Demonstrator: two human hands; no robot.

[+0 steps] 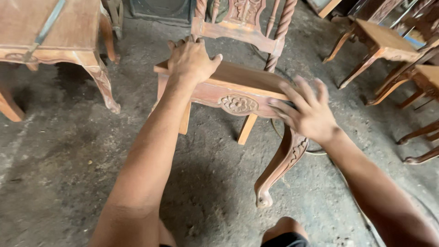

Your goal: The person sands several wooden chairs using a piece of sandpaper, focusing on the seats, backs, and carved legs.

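Carved table, far left: a reddish-brown wooden table (55,36) with a curved cabriole leg stood on the grey, dusty concrete floor (59,174); a flat grey strip lay slantwise across its top.

Left hand: the left hand (191,60) lay palm down, fingers spread wide, on the rear left corner of the seat frame, pressing rather than clasping.

Unfinished carved chair: the bare, pale-brown wooden chair (238,91) stood at the centre of the view, between the two arms, on the floor. Its front rail bore a carved rosette, its front leg curved to a scrolled foot, and its back had rope-twisted spindles. The wood looked raw and matt.

Right hand: the right hand (307,110) was blurred, fingers splayed, at the front right corner of the seat; whether it gripped the rail could not be told.

Risk: with one palm merely resting and the other uncertain, the chair could probably tip or skid on the gritty floor; raw edges might give splinters.

Further chairs, right: several similar brown wooden chairs (388,45) crowded close, so a swung leg might knock them.
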